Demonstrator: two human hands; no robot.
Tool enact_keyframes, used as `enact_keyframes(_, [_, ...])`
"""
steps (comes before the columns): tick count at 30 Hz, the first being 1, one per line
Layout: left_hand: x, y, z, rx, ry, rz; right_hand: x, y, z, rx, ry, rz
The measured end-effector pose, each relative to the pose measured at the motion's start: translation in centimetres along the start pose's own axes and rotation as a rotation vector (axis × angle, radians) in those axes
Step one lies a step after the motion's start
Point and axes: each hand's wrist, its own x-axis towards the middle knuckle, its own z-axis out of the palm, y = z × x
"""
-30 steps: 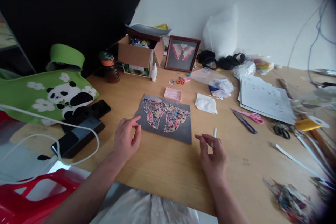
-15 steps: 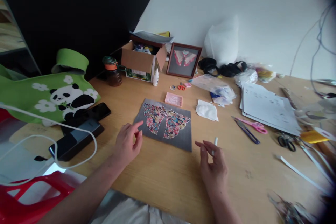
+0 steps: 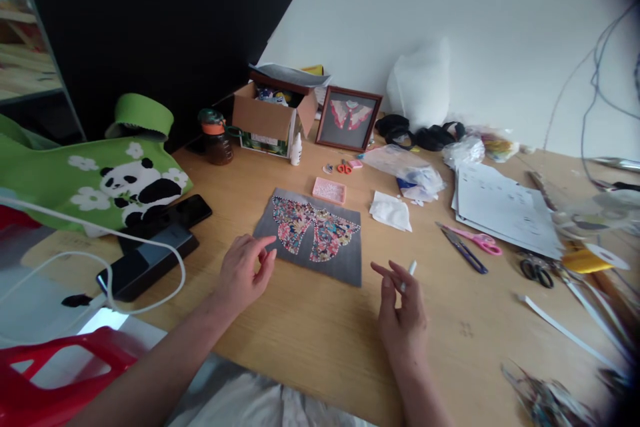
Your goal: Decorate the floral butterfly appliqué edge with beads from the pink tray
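Note:
On the wooden table lies a grey fabric sheet bearing a patterned, collar-shaped floral piece edged with small white beads. My left hand hovers at the sheet's lower left corner, index finger and thumb apart, holding nothing. To the right of the sheet, my right hand has a slim white pen-like stick held between its fingers, its tip pointing up and away. Just behind the sheet sits a pink tray of tiny pale beads. A folded white tissue rests to the right.
Pink-handled scissors, dark-handled scissors and paper sheets lie on the right. A framed collar picture, a cardboard box, a white glue bottle and a drink bottle stand behind. Phones and a white cable are left.
The view has shifted slightly, so objects on the right sit a little further left. Both hands keep nearly the same pose, and the white stick is still in my right hand.

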Motion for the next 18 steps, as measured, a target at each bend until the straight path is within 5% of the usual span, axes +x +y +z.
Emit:
enact_keyframes(11, [1.0,1.9,-0.9,-0.164,-0.087,0.003,0.2,-0.2,0.0,-0.025,0.019,-0.077])
enact_keyframes(15, [1.7,5.0,-0.9,-0.251,-0.365,-0.048,1.5,-2.2,-0.8,-0.014,0.039,-0.180])
enact_keyframes(18, [1.6,7.7,0.8,-0.175,-0.622,0.069,4.1,-4.5,-1.5,0.025,0.063,-0.224])
